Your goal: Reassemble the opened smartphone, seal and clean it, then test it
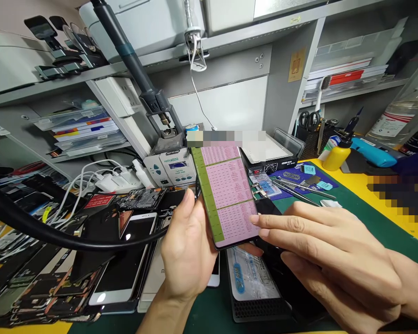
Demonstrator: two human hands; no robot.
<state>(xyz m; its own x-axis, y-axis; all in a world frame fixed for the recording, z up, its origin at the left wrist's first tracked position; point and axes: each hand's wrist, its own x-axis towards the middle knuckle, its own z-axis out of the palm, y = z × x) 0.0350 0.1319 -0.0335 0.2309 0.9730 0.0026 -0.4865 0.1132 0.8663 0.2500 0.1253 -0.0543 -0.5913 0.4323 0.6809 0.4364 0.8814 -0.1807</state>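
Note:
A smartphone [228,195] rests tilted in my left hand [188,243], whose fingers wrap behind it while the thumb lies along its left edge. Its lit screen carries a pink and olive-green table of small text, too fine to read. My right hand [337,255] holds nothing; its index and middle fingers are stretched out, with the index fingertip at the screen's lower right edge. Beneath the phone is a dark case-like box with a grey label [252,276], partly hidden by my right hand.
Phones, a white-framed one [125,260] among them, and stripped phone parts crowd the left. A black cable [90,243] arcs across them. Behind stand a hot-air station [176,167] and a flat heating unit [268,150]. Tweezers [296,188] and a yellow bottle [336,155] lie right.

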